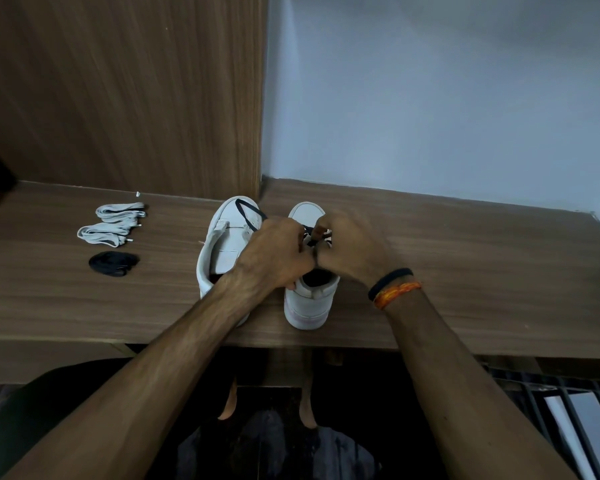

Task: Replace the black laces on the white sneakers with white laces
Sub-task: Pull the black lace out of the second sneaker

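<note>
Both hands work over the right sneaker near the table edge: the left hand and right hand pinch its black lace. The left sneaker stands beside it. Farther left lie a loose black lace and two white lace bundles.

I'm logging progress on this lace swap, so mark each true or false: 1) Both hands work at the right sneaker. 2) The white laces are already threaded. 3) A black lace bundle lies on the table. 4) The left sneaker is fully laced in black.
1) True: the left hand and right hand meet over the right sneaker.
2) False: the white laces lie bundled on the table.
3) True: the black lace bundle lies near them.
4) False: the left sneaker shows bare eyelets, one loose black lace across it.
</note>
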